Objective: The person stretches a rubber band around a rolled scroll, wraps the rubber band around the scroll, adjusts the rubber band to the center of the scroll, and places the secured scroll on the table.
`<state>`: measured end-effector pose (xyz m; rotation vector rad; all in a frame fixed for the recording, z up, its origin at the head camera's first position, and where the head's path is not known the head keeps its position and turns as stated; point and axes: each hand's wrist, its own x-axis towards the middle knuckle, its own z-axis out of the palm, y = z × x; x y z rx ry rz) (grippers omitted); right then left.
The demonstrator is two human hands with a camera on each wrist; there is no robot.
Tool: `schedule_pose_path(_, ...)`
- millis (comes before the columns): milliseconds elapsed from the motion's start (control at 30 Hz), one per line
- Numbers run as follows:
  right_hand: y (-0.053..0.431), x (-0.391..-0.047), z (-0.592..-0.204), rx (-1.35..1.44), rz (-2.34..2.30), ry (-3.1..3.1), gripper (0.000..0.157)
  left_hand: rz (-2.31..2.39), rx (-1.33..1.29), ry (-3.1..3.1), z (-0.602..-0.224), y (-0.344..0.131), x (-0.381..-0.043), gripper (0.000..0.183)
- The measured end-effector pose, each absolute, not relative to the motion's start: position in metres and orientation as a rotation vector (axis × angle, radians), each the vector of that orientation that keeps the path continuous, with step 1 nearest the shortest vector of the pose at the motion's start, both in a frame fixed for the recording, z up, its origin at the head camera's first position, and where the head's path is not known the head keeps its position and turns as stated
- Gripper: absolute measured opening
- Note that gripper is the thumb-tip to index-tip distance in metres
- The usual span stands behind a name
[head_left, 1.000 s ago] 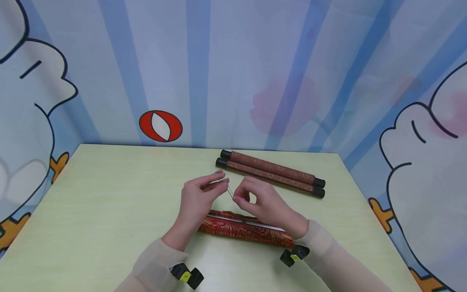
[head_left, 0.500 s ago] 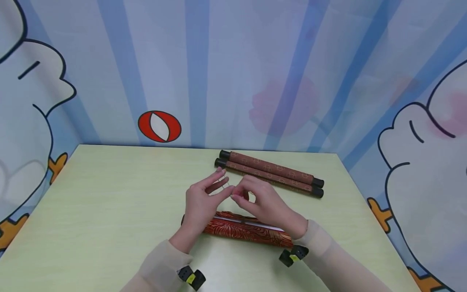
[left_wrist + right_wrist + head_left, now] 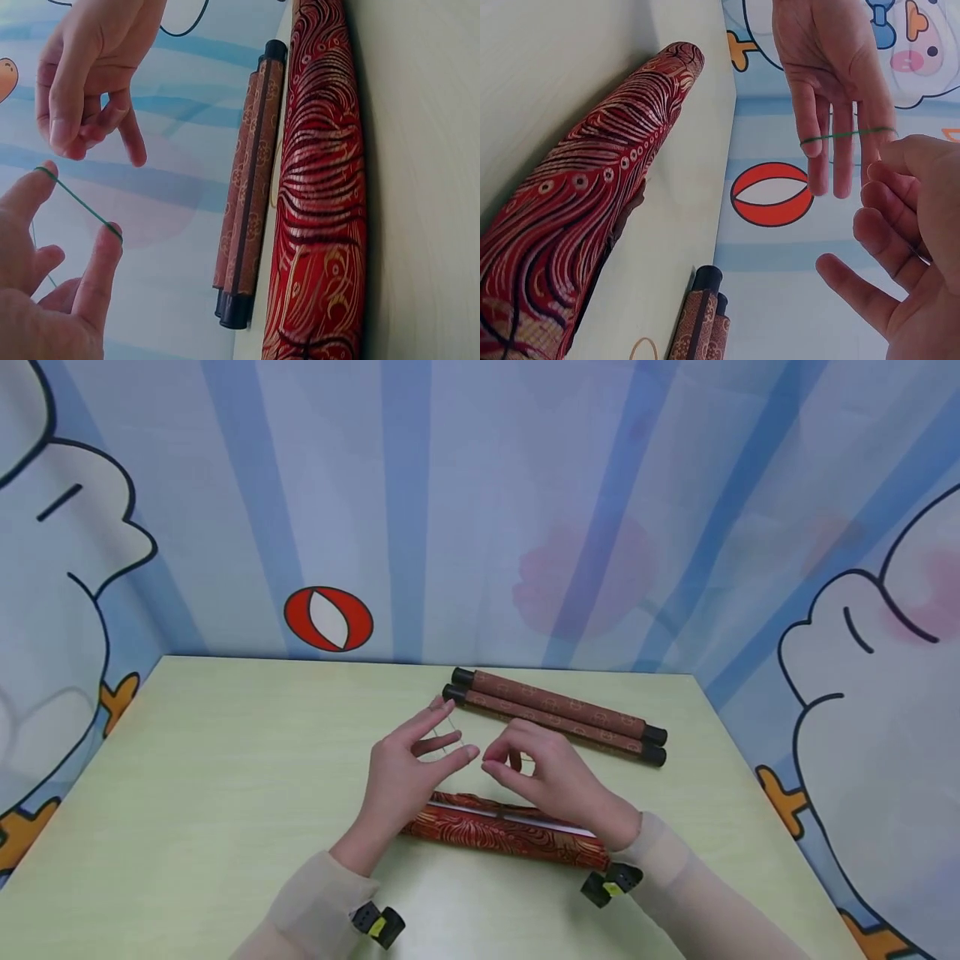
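The left hand [image 3: 393,772] has its digits spread well apart, and a green rubber band [image 3: 81,201] is stretched taut between two of them, hooked near their tips; the digits between are bent. A thinner-looking length of the band runs lower across the same hand in the left wrist view. The right hand [image 3: 555,772] faces it, just beside but apart in the head view, with its fingers loosely bent, the little finger reaching out straighter, and the tips of thumb and forefinger close together; it has hold of nothing that shows

Both hands are raised over the pale table [image 3: 247,777]. Near them, on the side towards the person, lies a red roll [image 3: 502,839] with swirling black and gold lines. A white strip shows lengthwise along its upper side in the head view; whether anything is inside the roll I cannot tell. On the far side of the hands, two brown patterned scrolls [image 3: 570,706] with black end knobs lie side by side, slanting and rolled up. On the table between the red roll and the scrolls, part of a tan loop [image 3: 643,339] shows. A striped blue backdrop [image 3: 330,510] stands behind the table
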<state>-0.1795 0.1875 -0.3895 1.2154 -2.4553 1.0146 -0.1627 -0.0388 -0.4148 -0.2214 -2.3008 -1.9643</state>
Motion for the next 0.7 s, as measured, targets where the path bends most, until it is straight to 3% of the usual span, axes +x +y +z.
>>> schedule_pose_path(467, 0.198, -0.178, -0.387, 1.183, 0.971, -2.566, 0.014, -1.959, -0.335, -2.460, -0.408, -0.061, -0.156, 0.075)
schedule_pose_path(700, 0.207, -0.174, -0.386, 1.177, 0.812, -2.793, 0.028, -1.862, -0.350, -2.502, -0.408, -0.073, -0.154, 0.074)
